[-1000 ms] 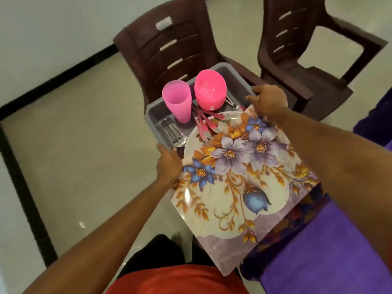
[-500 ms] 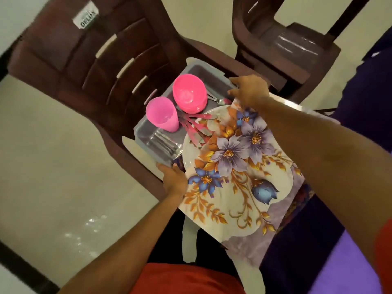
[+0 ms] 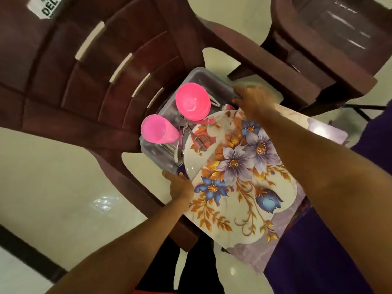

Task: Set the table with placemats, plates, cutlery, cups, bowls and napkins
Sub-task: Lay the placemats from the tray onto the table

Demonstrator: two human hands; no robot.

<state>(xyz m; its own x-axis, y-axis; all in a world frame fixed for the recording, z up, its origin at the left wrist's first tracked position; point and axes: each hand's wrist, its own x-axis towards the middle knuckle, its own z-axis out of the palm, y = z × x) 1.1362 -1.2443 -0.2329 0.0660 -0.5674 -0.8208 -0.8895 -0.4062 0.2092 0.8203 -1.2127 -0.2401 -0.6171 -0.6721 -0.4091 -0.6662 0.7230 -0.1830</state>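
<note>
One grey tray (image 3: 214, 80) was held by both hands, well apart: the left hand (image 3: 180, 185) was clamped on its near corner, the right hand (image 3: 252, 100), blurred, was curled over its far rim. One pink cup (image 3: 158, 130), one pink bowl (image 3: 192, 101), one plate (image 3: 197, 153) and cutlery (image 3: 169, 149) too blurred to be counted were carried in it. One floral placemat (image 3: 244, 187) was laid over the plate and overhung the tray's near edge. Two brown chairs (image 3: 89, 66) were seen close below; open floor (image 3: 53, 187) was left on the left.
</note>
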